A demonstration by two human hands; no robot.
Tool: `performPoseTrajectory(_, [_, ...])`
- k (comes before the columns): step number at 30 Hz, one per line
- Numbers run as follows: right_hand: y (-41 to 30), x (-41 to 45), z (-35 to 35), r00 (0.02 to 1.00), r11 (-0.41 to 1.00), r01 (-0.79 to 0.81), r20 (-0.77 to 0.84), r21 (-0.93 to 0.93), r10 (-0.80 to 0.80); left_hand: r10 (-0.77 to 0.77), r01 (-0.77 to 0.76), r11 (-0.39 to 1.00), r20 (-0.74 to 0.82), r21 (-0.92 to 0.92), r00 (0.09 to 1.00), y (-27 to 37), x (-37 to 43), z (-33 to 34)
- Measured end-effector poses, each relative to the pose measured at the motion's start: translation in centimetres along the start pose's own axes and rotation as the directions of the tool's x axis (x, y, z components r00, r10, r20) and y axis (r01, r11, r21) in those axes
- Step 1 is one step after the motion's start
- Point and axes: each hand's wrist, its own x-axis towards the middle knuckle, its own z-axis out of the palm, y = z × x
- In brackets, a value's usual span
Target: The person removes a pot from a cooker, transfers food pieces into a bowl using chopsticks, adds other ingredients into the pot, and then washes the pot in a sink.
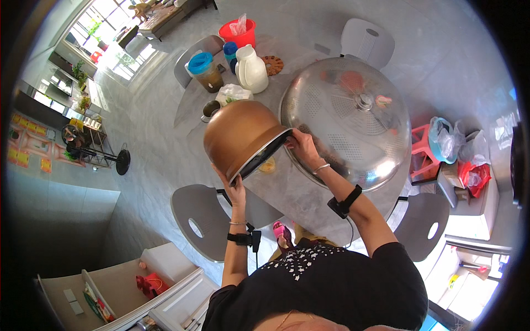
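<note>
Both my hands hold a copper-coloured pot (244, 132) tilted on its side above the table, its dark opening turned towards me. My left hand (235, 189) grips the rim at the lower end, fingers under the outer wall. My right hand (303, 147) pinches the rim at the upper right end. Partly hidden behind the pot, a small round thing with yellowish contents (267, 165) rests on the marbled grey table (290, 194). To the right of the pot lies a large perforated stainless steel dome cover (343, 124) with a knob on top. The pot's inside is mostly hidden.
Beyond the pot stand a tissue pack (232, 93), a dark cup (211, 108), a white thermal jug (251, 71), a blue-lidded pitcher (206, 73), a blue bottle (230, 53), a red bucket (238, 34) and a brown trivet (273, 65). Grey chairs (198, 215) surround the table.
</note>
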Motion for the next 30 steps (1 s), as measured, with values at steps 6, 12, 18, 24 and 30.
performPoseTrajectory(6, [-0.4, 0.1, -0.2, 0.999, 0.999, -0.035, 0.023, -0.020, 0.035, -0.068, 0.069, 0.996, 0.018, -0.057, 0.998, -0.3, -0.6, -0.2])
performPoseTrajectory(12, [-0.2, -0.1, -0.1, 1.000, 1.000, 0.019, 0.010, -0.024, -0.018, -0.069, 0.074, 0.989, 0.039, -0.127, 0.997, -1.4, -0.3, -0.4])
performPoseTrajectory(18, [1.0, -0.2, -0.1, 0.999, 0.993, 0.047, -0.006, -0.104, -0.048, -0.112, 0.122, 0.978, 0.065, -0.168, 0.992, -1.2, -0.3, -0.5])
performPoseTrajectory(24, [0.9, 0.0, -0.1, 0.999, 0.994, 0.033, -0.026, -0.108, -0.036, -0.094, 0.100, 0.989, 0.055, -0.108, 0.994, -0.8, 0.0, -0.3])
performPoseTrajectory(30, [-0.3, -0.1, 0.0, 0.999, 0.993, 0.032, -0.005, -0.114, -0.033, -0.024, 0.024, 1.000, 0.023, 0.006, 0.999, -0.9, 0.0, -0.4])
